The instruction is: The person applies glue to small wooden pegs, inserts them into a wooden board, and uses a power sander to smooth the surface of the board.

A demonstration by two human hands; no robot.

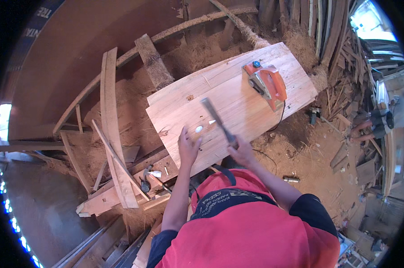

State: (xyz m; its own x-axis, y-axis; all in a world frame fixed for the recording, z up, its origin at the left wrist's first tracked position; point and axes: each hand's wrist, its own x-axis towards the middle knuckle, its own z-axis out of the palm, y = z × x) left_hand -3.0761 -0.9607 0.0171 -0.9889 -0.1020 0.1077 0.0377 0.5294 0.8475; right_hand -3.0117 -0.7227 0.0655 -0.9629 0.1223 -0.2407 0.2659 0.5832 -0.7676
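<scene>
My right hand (243, 154) is closed round the handle of what looks like a wood chisel (217, 119). Its long, flat metal blade points away and to the left over a pale wooden board (233, 100). At the board's near left part, my left hand (188, 148) has its fingers stretched and the thumb apart, with nothing in it. Just beyond that hand are a white oval thing (198, 129) and a small white scrap (211, 122). An orange electric planer (269, 85) rests on the right half of the board, its cord hanging off the near edge.
Left of my left arm, a hammer (147, 172) and a small white bottle (156, 174) lie on a timber. Long planks (109, 89) lean further left. Sawdust (300, 152) covers the floor at right. Offcuts (345, 76) are piled at the far right, near another person (376, 123).
</scene>
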